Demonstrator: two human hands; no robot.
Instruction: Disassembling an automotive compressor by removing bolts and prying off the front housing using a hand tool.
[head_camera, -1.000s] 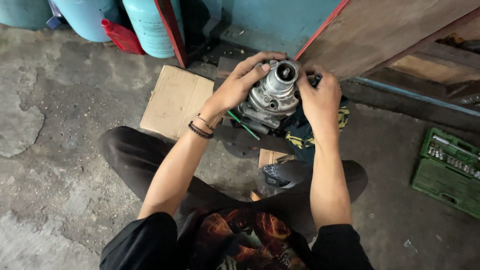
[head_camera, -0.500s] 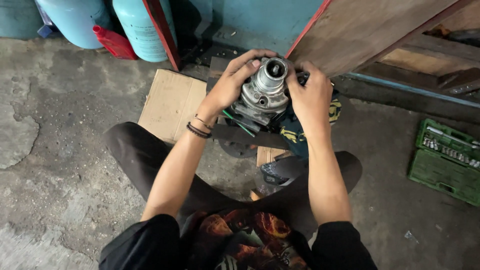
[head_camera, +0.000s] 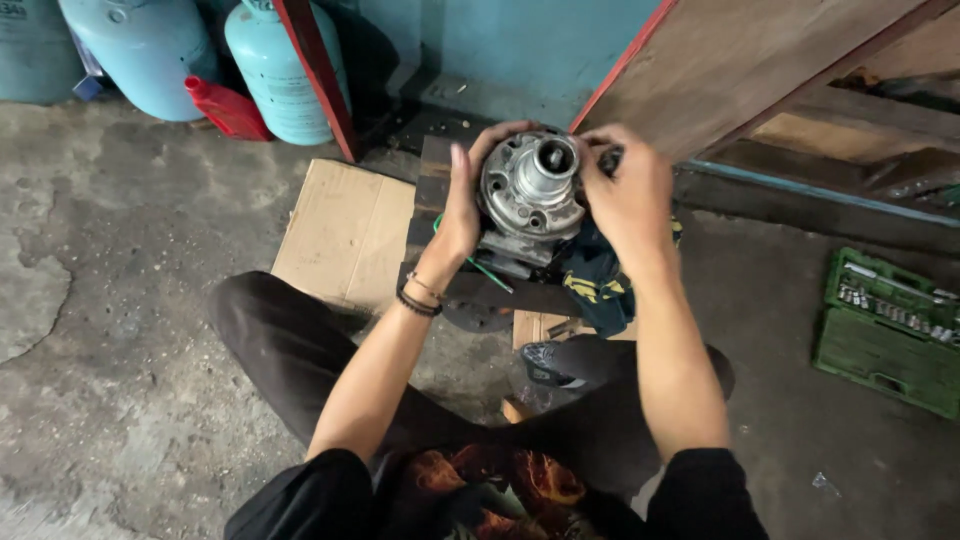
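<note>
Sitting cross-legged on the concrete floor (head_camera: 120, 330), the person faces a teal wall with pale blue gas cylinders (head_camera: 285, 70) lined along its foot and a slanting wooden board (head_camera: 760, 60) to the right. A flattened sheet of cardboard (head_camera: 345, 235) lies just ahead of the left knee. Off to the right, well apart, an open green socket set case (head_camera: 890, 335) rests on the floor. Held up between both hands is a grey metal compressor-like unit (head_camera: 530, 195), its round hub and shaft pointing toward the camera, above a dark rag (head_camera: 595, 280). The left hand (head_camera: 465, 205) is wrapped around its left side; the right hand (head_camera: 630, 195) grips the right rim, fingers curled. A red bottle (head_camera: 228, 108) leans against the cylinders.
</note>
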